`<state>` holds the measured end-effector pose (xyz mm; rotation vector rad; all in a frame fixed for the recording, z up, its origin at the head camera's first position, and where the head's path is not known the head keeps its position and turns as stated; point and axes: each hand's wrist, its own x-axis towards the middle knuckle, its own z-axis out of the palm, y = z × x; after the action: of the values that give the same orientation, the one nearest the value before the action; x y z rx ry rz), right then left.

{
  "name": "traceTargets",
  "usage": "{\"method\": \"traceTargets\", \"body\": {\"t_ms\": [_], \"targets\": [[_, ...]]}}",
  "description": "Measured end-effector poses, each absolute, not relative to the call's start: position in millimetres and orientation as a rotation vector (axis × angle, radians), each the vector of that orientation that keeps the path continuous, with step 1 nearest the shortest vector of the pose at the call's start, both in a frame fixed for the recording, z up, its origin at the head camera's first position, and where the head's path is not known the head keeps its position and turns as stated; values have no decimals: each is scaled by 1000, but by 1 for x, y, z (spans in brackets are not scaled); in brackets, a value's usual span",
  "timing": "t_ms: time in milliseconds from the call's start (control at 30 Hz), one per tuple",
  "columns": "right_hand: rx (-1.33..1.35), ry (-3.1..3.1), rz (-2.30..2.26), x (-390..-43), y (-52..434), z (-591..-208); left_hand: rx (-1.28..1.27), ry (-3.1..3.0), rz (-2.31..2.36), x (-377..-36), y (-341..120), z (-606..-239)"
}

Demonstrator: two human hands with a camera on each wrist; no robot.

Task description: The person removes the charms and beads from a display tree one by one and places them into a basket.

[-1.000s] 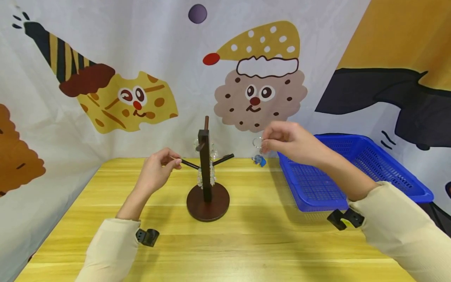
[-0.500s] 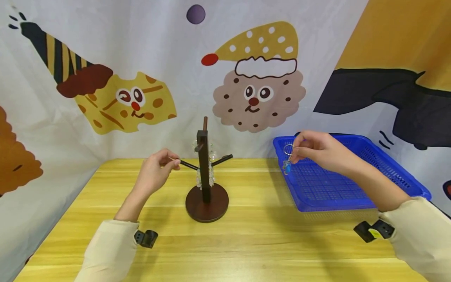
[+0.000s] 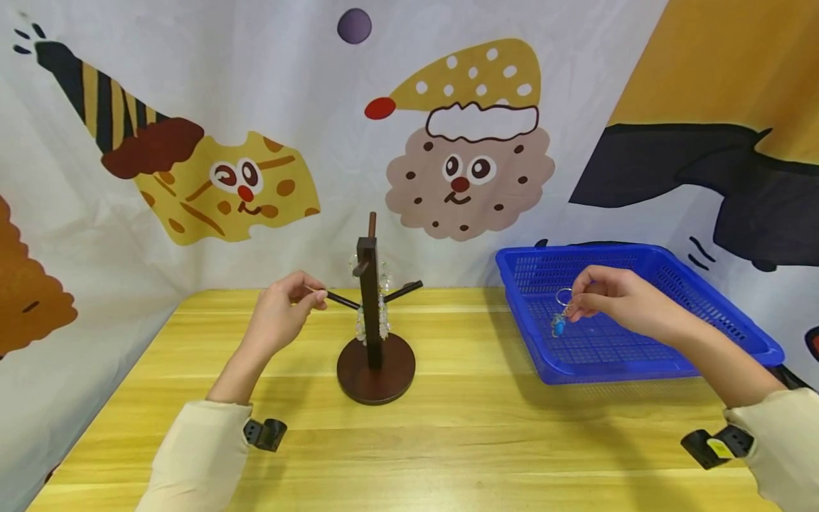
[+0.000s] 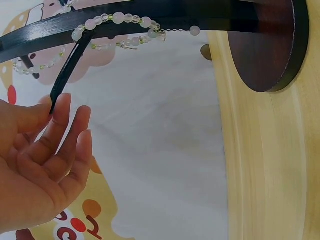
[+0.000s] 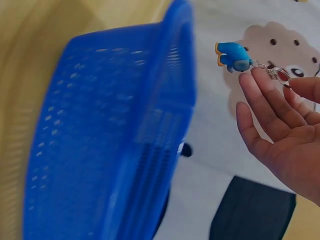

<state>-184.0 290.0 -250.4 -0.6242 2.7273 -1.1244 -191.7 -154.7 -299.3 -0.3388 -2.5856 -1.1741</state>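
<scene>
My left hand [image 3: 284, 313] pinches the end of a dark side peg [image 4: 70, 70] on a brown wooden jewelry stand [image 3: 376, 384]. Beaded bracelets [image 4: 118, 19] with pale pink and clear beads hang on the stand's pegs, close to the post. Over the blue basket, my right hand [image 3: 617, 299] pinches the ring of a keychain [image 3: 559, 324]. In the right wrist view, a small blue figure [image 5: 232, 56] with orange feet dangles from the ring by a short chain.
The blue plastic basket [image 3: 544, 355] stands at the right of the wooden table [image 3: 409, 455]. A white cloth backdrop [image 3: 269, 57] with cartoon prints hangs behind the table.
My right hand has carried the keychain rightward and lower, from beside the stand to above the basket. The left hand stays at the peg.
</scene>
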Motion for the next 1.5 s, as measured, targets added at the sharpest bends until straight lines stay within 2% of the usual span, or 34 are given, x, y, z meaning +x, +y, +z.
{"method": "traceTargets", "body": {"t_ms": [300, 667, 1000, 1500], "targets": [[-609, 2646, -1161, -178, 318, -281, -342, -2591, -1176, -192, -155, -300], [-612, 2561, -1144, -179, 328, -305, -343, -2596, -1170, -192, -154, -300], [-586, 2598, -1070, -181, 324, -287, -349, -2591, -1159, -192, -155, -301], [-587, 2652, -979, -191, 291, -255, -350, -2596, -1156, -192, -156, -301]]}}
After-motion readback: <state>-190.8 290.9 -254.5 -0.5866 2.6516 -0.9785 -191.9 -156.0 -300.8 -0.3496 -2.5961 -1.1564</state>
